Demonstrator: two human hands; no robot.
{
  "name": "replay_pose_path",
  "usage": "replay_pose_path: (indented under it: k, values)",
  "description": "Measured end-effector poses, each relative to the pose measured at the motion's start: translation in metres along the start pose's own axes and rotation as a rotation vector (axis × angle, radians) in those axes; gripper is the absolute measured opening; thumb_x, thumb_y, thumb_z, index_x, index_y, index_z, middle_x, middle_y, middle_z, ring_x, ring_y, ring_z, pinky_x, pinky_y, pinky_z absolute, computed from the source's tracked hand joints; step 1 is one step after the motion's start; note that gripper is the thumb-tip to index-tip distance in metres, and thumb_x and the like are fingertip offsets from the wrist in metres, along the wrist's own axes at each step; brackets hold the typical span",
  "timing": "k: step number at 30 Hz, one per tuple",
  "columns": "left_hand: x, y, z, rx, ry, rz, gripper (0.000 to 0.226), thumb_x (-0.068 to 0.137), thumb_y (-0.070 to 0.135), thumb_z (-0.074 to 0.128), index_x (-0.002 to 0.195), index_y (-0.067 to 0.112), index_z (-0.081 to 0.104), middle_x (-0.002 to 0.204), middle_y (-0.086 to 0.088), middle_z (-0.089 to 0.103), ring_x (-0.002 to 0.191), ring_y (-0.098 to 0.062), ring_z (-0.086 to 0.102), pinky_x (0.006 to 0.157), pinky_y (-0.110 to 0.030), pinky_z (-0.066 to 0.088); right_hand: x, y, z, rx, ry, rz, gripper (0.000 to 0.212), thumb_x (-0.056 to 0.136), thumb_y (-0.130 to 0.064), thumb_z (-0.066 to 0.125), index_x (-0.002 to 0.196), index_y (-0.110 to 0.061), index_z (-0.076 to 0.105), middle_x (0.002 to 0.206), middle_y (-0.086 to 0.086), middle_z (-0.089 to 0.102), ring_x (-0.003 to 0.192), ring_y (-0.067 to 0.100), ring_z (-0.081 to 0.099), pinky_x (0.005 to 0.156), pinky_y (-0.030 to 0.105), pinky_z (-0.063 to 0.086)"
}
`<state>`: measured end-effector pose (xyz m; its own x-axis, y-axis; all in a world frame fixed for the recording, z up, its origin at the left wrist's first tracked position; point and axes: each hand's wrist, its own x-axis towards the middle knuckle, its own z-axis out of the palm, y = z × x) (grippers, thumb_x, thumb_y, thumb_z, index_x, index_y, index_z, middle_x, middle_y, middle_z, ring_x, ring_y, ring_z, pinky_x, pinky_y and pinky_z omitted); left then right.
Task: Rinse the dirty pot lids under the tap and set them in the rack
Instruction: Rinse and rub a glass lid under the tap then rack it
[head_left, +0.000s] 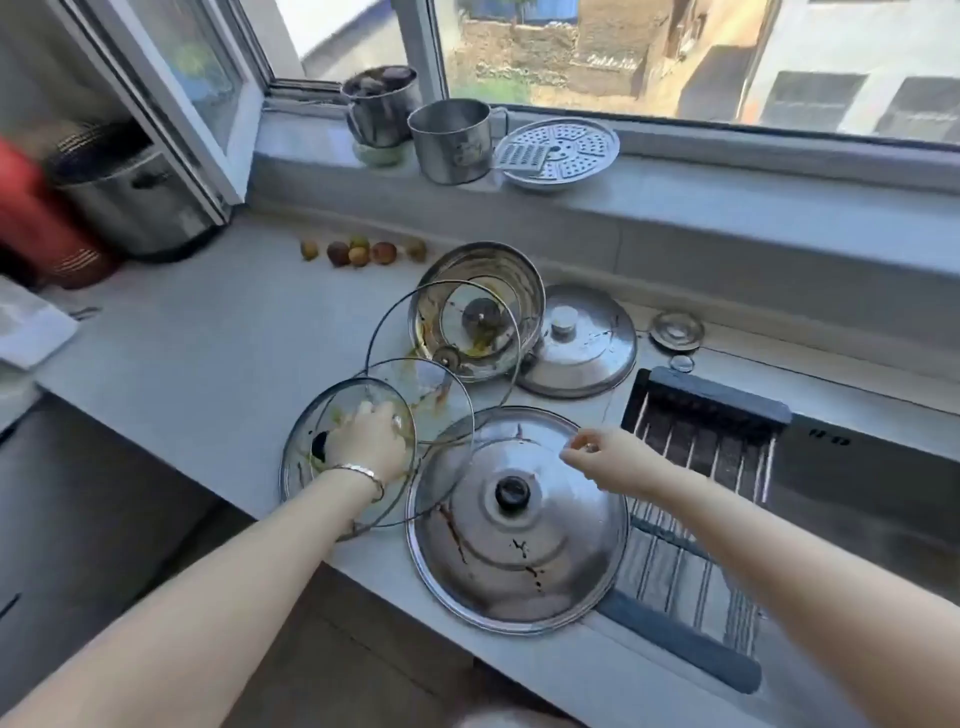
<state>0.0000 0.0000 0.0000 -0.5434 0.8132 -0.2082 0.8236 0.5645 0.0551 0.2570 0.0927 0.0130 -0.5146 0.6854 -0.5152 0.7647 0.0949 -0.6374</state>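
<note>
A kitchen table (182, 338) below a window, seen from above. At far left stands a steel stockpot (135, 202), and a row of small fruits (358, 252) lies along the wall.

Left of centre, the person's left hand (371, 441) is laid over the near glass lid (301, 483). Its fingers curl at the lid's far rim in what looks like a grip. The lid is smeared with yellow-green residue. A second glass lid (431, 395) overlaps it from behind, and a third glass lid (395, 332) leans against a soiled steel pot (498, 260).

In front, a large steel lid (519, 545) with a black knob and dark streaks lies at the table's edge. The right hand (608, 457) hovers over its far rim, fingers loosely bent, holding nothing I can see. Behind sits a smaller steel lid (582, 348). At right, a wire rack (701, 431) spans the sink (857, 493); none of the lids is in it yet. The tap is out of view.

The work seems to be at its start: picking up the first lid. Next, that glass lid must be lifted clear of the overlapping one and carried right to the sink.
</note>
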Motion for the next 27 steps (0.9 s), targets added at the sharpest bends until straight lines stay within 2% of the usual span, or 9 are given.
replay_pose_path:
  k: [4, 7, 11, 16, 18, 20, 22, 25, 27]
  values:
    - [0.033, -0.058, 0.01, 0.141, -0.147, -0.134, 0.039, 0.085, 0.028, 0.047, 0.122, 0.014, 0.042, 0.129, -0.015, 0.041, 0.117, -0.034, 0.043, 0.087, -0.039, 0.042, 0.04, -0.034, 0.037, 0.067, -0.012, 0.055, 0.022, 0.09, -0.029, 0.05, 0.097, -0.013, 0.063, 0.064, -0.005, 0.052, 0.053, 0.013, 0.046, 0.05, 0.023, 0.035]
    - [0.049, -0.082, 0.024, 0.117, -0.254, -0.099, 0.035, 0.085, 0.029, 0.047, 0.116, 0.014, 0.043, 0.131, -0.016, 0.037, 0.109, -0.035, 0.046, 0.079, -0.037, 0.044, 0.063, -0.051, 0.056, 0.082, -0.006, 0.103, 0.015, 0.09, -0.029, 0.049, 0.092, -0.02, 0.06, 0.072, -0.005, 0.058, 0.055, 0.012, 0.05, 0.053, 0.023, 0.04]
    - [0.059, -0.102, 0.027, -0.073, -0.247, -0.07, 0.017, 0.082, 0.02, 0.05, 0.096, 0.014, 0.043, 0.106, -0.016, 0.047, 0.071, -0.027, 0.046, 0.06, -0.028, 0.039, 0.081, -0.066, 0.073, 0.076, -0.016, 0.116, 0.014, 0.091, -0.031, 0.049, 0.093, -0.022, 0.059, 0.083, -0.005, 0.059, 0.063, 0.009, 0.053, 0.065, 0.027, 0.047]
    - [0.06, -0.11, 0.015, -0.283, -0.207, -0.002, 0.017, 0.077, 0.023, 0.058, 0.088, 0.015, 0.047, 0.088, -0.007, 0.046, 0.075, -0.028, 0.053, 0.06, -0.028, 0.041, 0.093, -0.092, 0.085, 0.05, -0.013, 0.11, 0.024, 0.093, -0.033, 0.047, 0.105, -0.017, 0.06, 0.086, -0.005, 0.058, 0.066, 0.005, 0.051, 0.053, 0.018, 0.037]
    - [0.062, -0.106, 0.004, -0.353, -0.142, 0.038, 0.016, 0.076, 0.023, 0.059, 0.087, 0.016, 0.05, 0.087, -0.005, 0.046, 0.074, -0.025, 0.051, 0.057, -0.027, 0.038, 0.096, -0.104, 0.088, 0.109, 0.042, 0.106, 0.032, 0.092, -0.039, 0.047, 0.11, -0.016, 0.059, 0.095, -0.002, 0.061, 0.078, 0.01, 0.057, 0.064, 0.021, 0.045]
    - [0.066, -0.099, -0.008, -0.375, -0.065, 0.108, 0.015, 0.075, 0.024, 0.061, 0.084, 0.017, 0.05, 0.086, -0.003, 0.048, 0.074, -0.023, 0.05, 0.056, -0.027, 0.038, 0.1, -0.114, 0.091, 0.227, 0.053, 0.127, 0.046, 0.091, -0.05, 0.044, 0.118, -0.015, 0.055, 0.105, 0.0, 0.059, 0.098, 0.016, 0.058, 0.084, 0.029, 0.047]
    - [0.07, -0.088, -0.018, -0.405, -0.024, 0.176, 0.017, 0.074, 0.024, 0.062, 0.086, 0.016, 0.053, 0.087, -0.002, 0.05, 0.077, -0.023, 0.051, 0.061, -0.029, 0.042, 0.104, -0.122, 0.095, 0.413, -0.004, 0.193, 0.056, 0.089, -0.057, 0.04, 0.122, -0.012, 0.05, 0.108, 0.002, 0.058, 0.103, 0.018, 0.058, 0.09, 0.033, 0.047]
    - [0.075, -0.071, -0.021, -0.486, -0.028, 0.27, 0.018, 0.076, 0.024, 0.061, 0.091, 0.016, 0.055, 0.09, -0.001, 0.053, 0.082, -0.02, 0.051, 0.065, -0.027, 0.038, 0.111, -0.128, 0.104, 0.933, -0.027, 0.297, 0.047, 0.091, -0.05, 0.044, 0.107, -0.008, 0.054, 0.094, 0.01, 0.068, 0.087, 0.022, 0.068, 0.075, 0.031, 0.055]
    - [0.079, -0.069, -0.017, -0.511, -0.077, 0.303, 0.022, 0.082, 0.031, 0.057, 0.1, 0.019, 0.055, 0.097, 0.0, 0.055, 0.086, -0.017, 0.051, 0.069, -0.025, 0.038, 0.112, -0.124, 0.107, 1.199, 0.105, 0.289, 0.035, 0.092, -0.039, 0.05, 0.095, -0.004, 0.054, 0.078, 0.013, 0.072, 0.074, 0.026, 0.071, 0.061, 0.03, 0.058]
